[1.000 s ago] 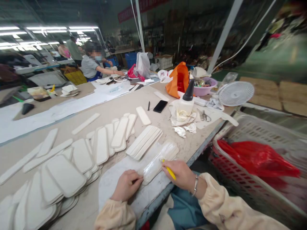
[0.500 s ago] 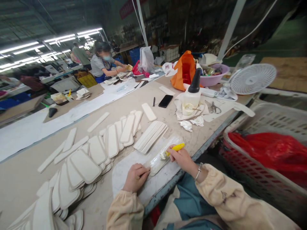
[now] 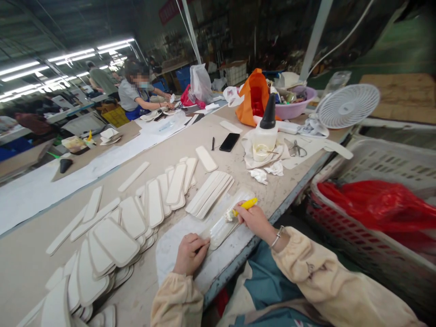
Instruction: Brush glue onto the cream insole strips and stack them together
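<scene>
My right hand [image 3: 253,219] grips a brush by its yellow handle [image 3: 248,204]. The brush's whitish bristles [image 3: 230,215] rest on a long pale strip [image 3: 220,230] with a wet, glossy top. My left hand [image 3: 191,252] has its fingers drawn together at the strip's near left end and pins it down; the fingertips partly cover that end. Under the strip lies a white sheet [image 3: 170,240]. Just beyond it is a fanned stack of narrow cream strips [image 3: 209,193]. Rows of overlapping cream rounded pieces [image 3: 117,240] spread to the left of my left hand.
A white bottle with a black nozzle [image 3: 266,134] stands on a cloth beside a cup of pale liquid [image 3: 262,152]. Nearby are scissors [image 3: 297,149], a phone [image 3: 230,142], an orange bag [image 3: 250,104] and a white fan [image 3: 350,106]. A basket [image 3: 361,231] stands right of the table edge. A co-worker [image 3: 136,93] works farther back.
The brush has slid slightly up the strip, away from my left hand, which keeps its place. My view has turned a little to the right. The co-worker's hands have shifted.
</scene>
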Demonstrator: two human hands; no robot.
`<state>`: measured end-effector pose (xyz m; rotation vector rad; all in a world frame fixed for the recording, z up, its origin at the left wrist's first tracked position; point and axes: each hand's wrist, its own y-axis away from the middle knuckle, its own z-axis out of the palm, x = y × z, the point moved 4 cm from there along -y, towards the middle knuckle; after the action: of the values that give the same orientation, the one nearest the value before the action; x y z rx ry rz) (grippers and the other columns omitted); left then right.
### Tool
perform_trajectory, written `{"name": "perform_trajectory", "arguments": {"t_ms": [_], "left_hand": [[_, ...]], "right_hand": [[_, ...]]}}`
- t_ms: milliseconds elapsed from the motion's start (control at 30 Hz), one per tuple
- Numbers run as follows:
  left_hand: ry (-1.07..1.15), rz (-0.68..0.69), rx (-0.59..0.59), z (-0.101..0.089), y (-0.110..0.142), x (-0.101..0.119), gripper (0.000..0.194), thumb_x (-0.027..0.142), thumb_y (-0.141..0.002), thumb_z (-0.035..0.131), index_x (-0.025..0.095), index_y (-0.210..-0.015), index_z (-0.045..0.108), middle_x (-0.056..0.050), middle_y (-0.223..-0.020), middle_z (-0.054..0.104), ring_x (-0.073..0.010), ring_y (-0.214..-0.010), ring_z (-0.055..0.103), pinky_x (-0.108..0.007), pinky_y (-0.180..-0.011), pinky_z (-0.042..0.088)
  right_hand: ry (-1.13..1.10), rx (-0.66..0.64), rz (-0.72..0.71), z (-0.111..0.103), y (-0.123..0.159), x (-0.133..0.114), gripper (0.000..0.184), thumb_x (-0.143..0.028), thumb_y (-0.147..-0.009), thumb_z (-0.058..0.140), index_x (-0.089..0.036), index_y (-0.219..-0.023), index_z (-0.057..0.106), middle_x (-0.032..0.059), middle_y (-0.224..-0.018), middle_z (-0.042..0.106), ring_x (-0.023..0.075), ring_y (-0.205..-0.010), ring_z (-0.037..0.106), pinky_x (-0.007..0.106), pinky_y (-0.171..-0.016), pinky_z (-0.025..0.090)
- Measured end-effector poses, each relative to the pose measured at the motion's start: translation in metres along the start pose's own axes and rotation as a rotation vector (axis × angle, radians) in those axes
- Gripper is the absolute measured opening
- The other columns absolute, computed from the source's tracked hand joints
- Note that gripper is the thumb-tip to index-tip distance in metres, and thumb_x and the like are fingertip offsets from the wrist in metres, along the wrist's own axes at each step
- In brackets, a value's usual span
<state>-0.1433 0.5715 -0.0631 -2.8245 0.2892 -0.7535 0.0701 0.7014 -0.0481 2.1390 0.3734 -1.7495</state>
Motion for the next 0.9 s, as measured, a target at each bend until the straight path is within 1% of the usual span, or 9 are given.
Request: {"name": "perform_trajectory", "arguments": {"t_ms": [133, 233, 300, 433, 533, 600, 733, 800, 900], "left_hand": [[-0.001, -0.001, -0.003, 0.0, 0.0, 0.0, 0.023, 0.029, -0.09, 0.052, 0.02, -0.086, 0.073, -0.005, -0.068, 0.061, -0.0165, -0.071, 0.056, -0.031, -0.067, 0.044], [-0.006, -0.009, -0.01, 0.0, -0.001, 0.0, 0.023, 0.03, -0.09, 0.052, 0.02, -0.087, 0.073, -0.006, -0.068, 0.061, -0.0169, -0.071, 0.056, -0.031, -0.067, 0.044], [-0.007, -0.015, -0.011, 0.0, 0.0, 0.0, 0.023, 0.03, -0.089, 0.052, 0.02, -0.086, 0.073, -0.006, -0.068, 0.061, -0.017, -0.071, 0.056, -0.031, -0.067, 0.044], [-0.002, -0.024, -0.009, 0.0, 0.001, 0.0, 0.022, 0.029, -0.089, 0.053, 0.021, -0.086, 0.073, -0.005, -0.068, 0.06, -0.0171, -0.071, 0.056, -0.031, -0.068, 0.043], [0.011, -0.03, -0.012, -0.001, 0.0, 0.0, 0.021, 0.029, -0.089, 0.053, 0.021, -0.086, 0.073, -0.005, -0.069, 0.06, -0.0169, -0.071, 0.055, -0.031, -0.068, 0.043], [0.02, -0.03, -0.014, -0.002, -0.001, 0.001, 0.021, 0.029, -0.089, 0.053, 0.02, -0.087, 0.073, -0.005, -0.069, 0.06, -0.0169, -0.071, 0.056, -0.031, -0.068, 0.044], [0.0, -0.017, 0.024, -0.005, -0.003, 0.007, 0.021, 0.029, -0.089, 0.053, 0.02, -0.085, 0.072, -0.006, -0.068, 0.06, -0.0175, -0.07, 0.057, -0.032, -0.066, 0.046], [-0.016, -0.013, 0.054, -0.004, 0.001, 0.008, 0.022, 0.03, -0.089, 0.052, 0.022, -0.082, 0.071, -0.006, -0.067, 0.06, -0.0179, -0.069, 0.058, -0.033, -0.064, 0.047], [0.083, -0.021, 0.078, 0.001, 0.007, -0.004, 0.028, 0.041, -0.087, 0.051, 0.023, -0.076, 0.069, -0.007, -0.064, 0.061, -0.0192, -0.066, 0.059, -0.033, -0.058, 0.048]], "right_hand": [[-0.075, -0.172, -0.009, 0.026, 0.012, -0.001, 0.033, -0.033, -0.09, 0.046, -0.019, -0.063, 0.059, -0.0048, -0.046, 0.055, 0.0091, -0.039, 0.046, 0.02, -0.047, 0.04], [0.021, -0.245, -0.049, 0.039, 0.016, -0.003, 0.039, -0.031, -0.089, 0.046, -0.019, -0.053, 0.056, -0.0041, -0.044, 0.054, 0.0091, -0.042, 0.049, 0.02, -0.051, 0.042], [0.127, -0.202, -0.071, 0.03, 0.012, -0.003, 0.045, -0.028, -0.089, 0.044, -0.019, -0.046, 0.052, -0.0031, -0.044, 0.054, 0.0097, -0.045, 0.052, 0.021, -0.058, 0.044], [0.22, -0.053, -0.078, -0.015, -0.009, -0.002, 0.047, -0.027, -0.088, 0.042, -0.02, -0.042, 0.049, -0.0001, -0.049, 0.058, 0.0128, -0.056, 0.059, 0.024, -0.07, 0.044], [0.272, 0.092, -0.067, -0.046, -0.019, 0.0, 0.038, -0.027, -0.087, 0.042, -0.02, -0.052, 0.055, 0.0012, -0.051, 0.059, 0.0156, -0.058, 0.06, 0.026, -0.068, 0.043], [0.305, 0.186, -0.072, -0.057, -0.018, 0.0, 0.029, -0.028, -0.088, 0.043, -0.019, -0.067, 0.06, 0.0018, -0.054, 0.06, 0.0174, -0.059, 0.06, 0.028, -0.065, 0.043], [0.282, 0.346, -0.19, -0.053, -0.003, -0.004, 0.028, -0.036, -0.093, 0.041, -0.018, -0.093, 0.062, 0.0041, -0.071, 0.065, 0.0185, -0.066, 0.063, 0.028, -0.065, 0.045], [0.167, 0.403, -0.366, -0.045, 0.005, -0.005, 0.027, -0.036, -0.094, 0.042, -0.019, -0.095, 0.062, 0.0056, -0.081, 0.068, 0.0179, -0.07, 0.064, 0.028, -0.067, 0.049], [0.101, 0.401, -0.565, -0.034, 0.007, 0.004, 0.021, -0.032, -0.092, 0.05, -0.02, -0.104, 0.062, 0.0087, -0.093, 0.07, 0.0201, -0.078, 0.068, 0.03, -0.071, 0.055]]}}
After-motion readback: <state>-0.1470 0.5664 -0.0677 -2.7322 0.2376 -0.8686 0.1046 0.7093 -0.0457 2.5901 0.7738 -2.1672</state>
